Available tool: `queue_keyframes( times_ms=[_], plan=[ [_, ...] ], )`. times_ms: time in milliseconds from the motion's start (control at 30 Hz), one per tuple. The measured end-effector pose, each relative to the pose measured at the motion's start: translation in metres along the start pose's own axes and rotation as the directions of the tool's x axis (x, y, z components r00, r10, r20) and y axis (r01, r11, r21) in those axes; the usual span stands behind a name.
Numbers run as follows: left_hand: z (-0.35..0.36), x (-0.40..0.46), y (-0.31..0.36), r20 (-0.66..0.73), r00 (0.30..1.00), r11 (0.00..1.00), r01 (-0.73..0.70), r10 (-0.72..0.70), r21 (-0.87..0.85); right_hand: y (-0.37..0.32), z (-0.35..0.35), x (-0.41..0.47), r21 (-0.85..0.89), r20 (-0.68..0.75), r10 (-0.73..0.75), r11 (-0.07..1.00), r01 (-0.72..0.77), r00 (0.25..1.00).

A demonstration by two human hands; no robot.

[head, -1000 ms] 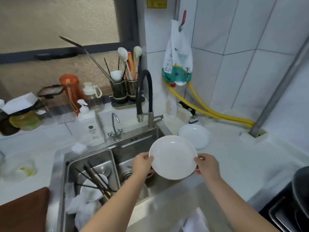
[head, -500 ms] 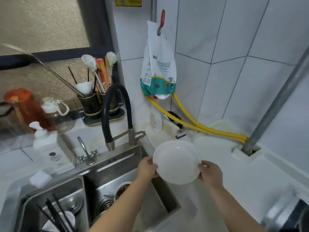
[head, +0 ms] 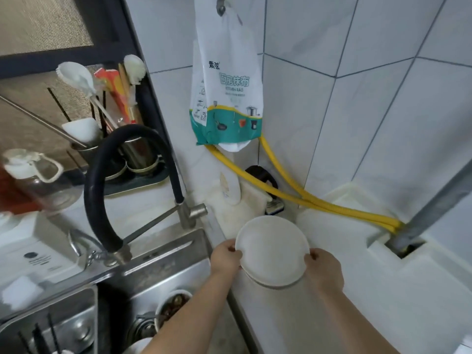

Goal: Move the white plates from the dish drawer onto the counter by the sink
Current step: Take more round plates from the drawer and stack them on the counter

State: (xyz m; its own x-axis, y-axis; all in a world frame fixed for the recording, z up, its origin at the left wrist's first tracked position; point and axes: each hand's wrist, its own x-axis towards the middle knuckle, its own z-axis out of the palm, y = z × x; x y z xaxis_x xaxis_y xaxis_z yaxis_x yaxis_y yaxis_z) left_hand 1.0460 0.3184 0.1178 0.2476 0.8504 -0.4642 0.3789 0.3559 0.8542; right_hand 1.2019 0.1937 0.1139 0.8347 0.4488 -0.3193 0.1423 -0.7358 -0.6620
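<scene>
as we take stock from largest to smallest, entries run thus.

tabletop (head: 383,290): white surface right of the sink, running back to the tiled corner; this is where our plates go. we judge the free patch under our hands the right landing spot.

sink (head: 163,264): steel basin to the left, a bowl of dark leftovers (head: 173,302) inside. we should keep the load wholly over the white surface, not over the steel rim.

black faucet hose (head: 102,187): arched over the basin, well apart from our work.

yellow hoses (head: 319,200): lying along the back wall behind the landing spot; we should stop short of them.

white plate (head: 272,251): held low over the tabletop just beside the sink. a second rim shows beneath its near edge, so it looks to be seated on or just above another plate; we cannot tell if they touch. we would lower it level and centred.

left hand (head: 224,259): pinching the plate's left rim, thumb on top.

right hand (head: 324,269): gripping the right rim likewise. we would release both together only once the weight rests.
</scene>
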Motion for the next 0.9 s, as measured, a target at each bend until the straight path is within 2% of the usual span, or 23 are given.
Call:
queue_keyframes(
  times_ms=[233, 567, 700, 900],
  plan=[
    [0.007, 0.009, -0.011, -0.024, 1.000, 0.998, -0.003, 0.004, 0.061, 0.008, 0.009, 0.012, -0.072, -0.009, -0.002, 0.997, 0.001, 1.000],
    [0.009, 0.008, -0.016, 0.010, 0.999, 0.999, 0.032, -0.033, 0.034, 0.019, 0.014, 0.019, -0.075, -0.023, -0.020, 0.997, 0.019, 1.000],
    [0.002, 0.003, -0.026, 0.029, 0.999, 0.977, -0.038, 0.033, 0.209, 0.020, 0.018, 0.017, -0.099, 0.025, -0.056, 0.993, 0.058, 0.998],
    [-0.027, -0.027, -0.048, 0.067, 0.995, 0.866, -0.102, 0.080, 0.490, 0.022, 0.025, -0.012, -0.107, 0.062, -0.068, 0.991, 0.074, 0.996]
  ],
)
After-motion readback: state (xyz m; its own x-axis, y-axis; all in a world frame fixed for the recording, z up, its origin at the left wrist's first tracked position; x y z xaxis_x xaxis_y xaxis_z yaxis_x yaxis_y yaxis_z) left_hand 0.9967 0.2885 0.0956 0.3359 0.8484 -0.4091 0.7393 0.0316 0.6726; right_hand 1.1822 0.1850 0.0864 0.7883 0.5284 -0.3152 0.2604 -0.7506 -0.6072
